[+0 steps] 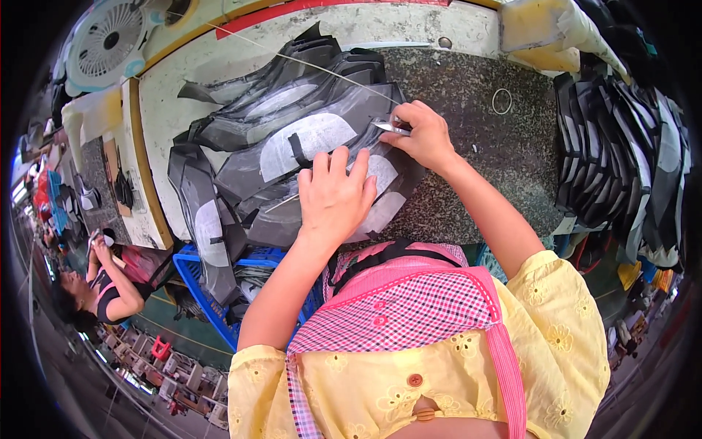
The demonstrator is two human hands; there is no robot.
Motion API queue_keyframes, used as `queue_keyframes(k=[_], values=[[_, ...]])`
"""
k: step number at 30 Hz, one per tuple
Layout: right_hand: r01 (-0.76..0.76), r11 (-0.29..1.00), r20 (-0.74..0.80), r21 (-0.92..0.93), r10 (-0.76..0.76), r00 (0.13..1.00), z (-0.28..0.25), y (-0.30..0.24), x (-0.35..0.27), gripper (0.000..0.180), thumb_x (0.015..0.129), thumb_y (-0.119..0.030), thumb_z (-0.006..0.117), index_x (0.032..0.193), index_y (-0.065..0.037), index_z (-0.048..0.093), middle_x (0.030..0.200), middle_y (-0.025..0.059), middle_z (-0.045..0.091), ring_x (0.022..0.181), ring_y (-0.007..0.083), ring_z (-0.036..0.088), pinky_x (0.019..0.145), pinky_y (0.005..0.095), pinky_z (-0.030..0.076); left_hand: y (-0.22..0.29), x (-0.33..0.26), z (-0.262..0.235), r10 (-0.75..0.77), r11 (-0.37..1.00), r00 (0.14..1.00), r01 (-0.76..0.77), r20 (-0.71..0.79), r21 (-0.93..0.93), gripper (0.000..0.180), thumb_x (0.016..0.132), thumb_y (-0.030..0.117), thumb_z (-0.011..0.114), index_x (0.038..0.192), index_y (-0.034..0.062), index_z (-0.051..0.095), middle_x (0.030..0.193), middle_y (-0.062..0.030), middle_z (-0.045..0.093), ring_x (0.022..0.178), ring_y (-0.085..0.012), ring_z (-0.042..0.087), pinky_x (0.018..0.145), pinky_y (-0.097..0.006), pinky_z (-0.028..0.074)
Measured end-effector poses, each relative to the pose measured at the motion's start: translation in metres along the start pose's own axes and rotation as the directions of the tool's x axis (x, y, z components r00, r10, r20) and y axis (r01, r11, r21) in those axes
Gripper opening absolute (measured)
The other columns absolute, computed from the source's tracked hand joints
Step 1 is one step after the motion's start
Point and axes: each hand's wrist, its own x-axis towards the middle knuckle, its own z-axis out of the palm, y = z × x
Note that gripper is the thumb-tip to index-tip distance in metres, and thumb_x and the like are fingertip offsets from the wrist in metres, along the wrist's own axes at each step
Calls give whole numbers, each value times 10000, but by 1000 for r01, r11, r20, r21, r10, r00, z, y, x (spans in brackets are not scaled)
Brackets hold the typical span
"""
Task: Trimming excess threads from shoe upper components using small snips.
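Beyond, a fan [107, 45]; over the speckled slab [504, 157], right hand [425, 139] pinches metal tool [392, 129]; left hand [333, 196] splays on panels [238, 174].

The cut pieces [243, 177] are dark grey with white patches [322, 135], and the slab [468, 80] is speckled in black, grey and tan. The pink apron [398, 311] is checked in pink, white and dark tones; the shirt [563, 314] is yellow and flower-patterned. The crate [210, 306] is blue, the fan [110, 40] white and pale blue.
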Motion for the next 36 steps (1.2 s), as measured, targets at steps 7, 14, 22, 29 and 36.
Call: queue_keyframes(k=[7, 14, 22, 29, 36], values=[[89, 994, -200, -69, -101, 974, 17, -9, -1, 300, 569, -132, 770, 772, -96, 552, 787, 30, 557, 773, 240, 542, 642, 339, 455, -3, 11, 3, 18, 998, 995, -23, 99, 51, 283, 717, 283, 621, 938, 106, 605, 862, -48, 494, 820, -225, 477, 597, -358, 383], [58, 972, -562, 227, 82, 823, -15, 14, 2, 187, 678, -76, 681, 836, -90, 582, 826, 69, 608, 752, 229, 598, 652, 312, 477, -3, 24, 2, 12, 1000, 992, -13, 123, 4, 210, 727, 272, 626, 814, 83, 596, 822, -75, 511, 784, -241, 507, 605, -369, 412], [-320, 940, 35, -117, 326, 945, -51, -5, -27, 302, 739, -310, 659, 958, -116, 583, 858, 74, 640, 806, 255, 633, 686, 379, 477, 5, 30, 15, -107, 994, 991, 107, 75, 4, 212, 753, 240, 648, 829, 45, 614, 798, -89, 524, 779, -264, 517, 649, -387, 439], [-378, 924, 88, -53, 382, 920, -39, 8, -13, 258, 768, -277, 639, 932, -78, 624, 858, 83, 653, 780, 245, 629, 710, 356, 472, 6, 29, 14, -111, 992, 992, 115, 66, -47, 197, 743, 226, 658, 795, 46, 593, 793, -95, 516, 782, -272, 509, 655, -385, 438], [-399, 914, 67, 72, 395, 916, -41, 18, -10, 238, 783, -313, 623, 872, -94, 657, 782, 92, 658, 744, 239, 635, 673, 348, 474, 4, 29, 16, -119, 989, 991, 123, 57, -79, 192, 736, 195, 663, 820, 48, 575, 801, -99, 516, 789, -278, 505, 675, -380, 436]])
